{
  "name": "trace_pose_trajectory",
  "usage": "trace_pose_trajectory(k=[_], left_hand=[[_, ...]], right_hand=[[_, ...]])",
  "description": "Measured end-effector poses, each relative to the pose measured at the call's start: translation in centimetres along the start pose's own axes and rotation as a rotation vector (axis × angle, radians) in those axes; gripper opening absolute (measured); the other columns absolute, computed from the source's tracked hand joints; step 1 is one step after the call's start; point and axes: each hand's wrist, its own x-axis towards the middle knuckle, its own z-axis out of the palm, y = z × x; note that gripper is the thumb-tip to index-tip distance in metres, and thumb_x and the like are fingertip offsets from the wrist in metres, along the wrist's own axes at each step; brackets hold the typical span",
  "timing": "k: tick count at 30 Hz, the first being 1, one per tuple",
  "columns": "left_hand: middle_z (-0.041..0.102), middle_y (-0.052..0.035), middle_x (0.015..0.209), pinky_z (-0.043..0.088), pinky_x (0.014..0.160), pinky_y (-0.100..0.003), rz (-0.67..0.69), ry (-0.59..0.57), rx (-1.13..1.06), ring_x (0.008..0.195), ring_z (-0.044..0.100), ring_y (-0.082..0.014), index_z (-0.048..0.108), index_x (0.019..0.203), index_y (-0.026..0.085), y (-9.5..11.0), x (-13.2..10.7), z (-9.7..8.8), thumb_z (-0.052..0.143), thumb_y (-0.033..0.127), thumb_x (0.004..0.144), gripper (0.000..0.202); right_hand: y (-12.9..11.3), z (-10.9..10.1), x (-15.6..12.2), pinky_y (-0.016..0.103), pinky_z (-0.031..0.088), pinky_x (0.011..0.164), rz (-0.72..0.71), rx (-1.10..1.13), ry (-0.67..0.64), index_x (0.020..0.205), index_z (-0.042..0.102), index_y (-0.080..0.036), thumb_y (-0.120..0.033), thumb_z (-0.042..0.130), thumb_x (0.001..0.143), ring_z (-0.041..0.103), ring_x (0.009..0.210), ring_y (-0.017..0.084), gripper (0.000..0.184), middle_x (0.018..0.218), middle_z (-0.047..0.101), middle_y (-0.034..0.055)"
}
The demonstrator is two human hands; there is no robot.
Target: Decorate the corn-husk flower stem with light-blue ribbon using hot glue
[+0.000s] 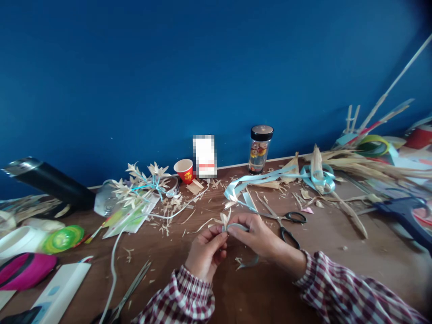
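Observation:
My left hand (204, 253) is closed in a pinch at the base of a small pale husk flower (224, 218), its petals pointing up. Close against it, my right hand (261, 236) pinches a light blue strip (240, 226) at the flower's base. A loose blue end (249, 263) hangs below the right hand. Just beyond my hands lies another small flower (232, 198) with a blue-wrapped stem. Black-handled scissors (281, 218) lie beside my right wrist, and a second pair of scissors (133, 285) lies left of my left sleeve.
Finished-looking husk flowers (148, 182) lie at left behind a white cable (114, 252). A red paper cup (184, 171) and a lidded glass bottle (259, 150) stand by the blue wall. Blue ribbon (259, 176), dried husks (381, 164) and a glue gun (407, 218) are at right.

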Motion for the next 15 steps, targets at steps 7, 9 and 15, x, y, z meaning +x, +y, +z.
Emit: trace_pose_trajectory(k=[7, 9, 15], left_hand=[[0.053, 0.0059, 0.049, 0.041, 0.037, -0.009, 0.003, 0.017, 0.024, 0.044, 0.049, -0.0033, 0.067, 0.073, 0.015, -0.07, 0.14, -0.05, 0.085, 0.024, 0.049, 0.031], [0.054, 0.0056, 0.05, 0.041, 0.037, -0.009, 0.02, 0.036, 0.025, 0.044, 0.049, -0.0035, 0.067, 0.073, 0.015, -0.13, 0.14, -0.03, 0.084, 0.023, 0.05, 0.031], [0.055, 0.0053, 0.05, 0.039, 0.038, -0.01, 0.071, 0.106, 0.031, 0.045, 0.051, -0.0044, 0.067, 0.075, 0.015, -0.11, -0.12, 0.37, 0.083, 0.019, 0.052, 0.028]], right_hand=[[0.25, 0.17, -0.01, 0.023, 0.04, 0.057, -0.009, 0.058, 0.023, 0.071, 0.064, -0.015, -0.024, 0.057, 0.078, 0.051, 0.061, 0.012, 0.013, 0.066, 0.06, -0.0005], [0.42, 0.25, -0.02, 0.023, 0.04, 0.057, 0.001, 0.06, 0.025, 0.072, 0.065, -0.015, -0.024, 0.057, 0.078, 0.051, 0.061, 0.012, 0.013, 0.066, 0.061, -0.0001], [0.94, 0.51, 0.05, 0.024, 0.041, 0.059, 0.011, 0.075, 0.021, 0.074, 0.065, -0.015, -0.027, 0.057, 0.079, 0.053, 0.062, 0.013, 0.015, 0.068, 0.063, 0.0013]])
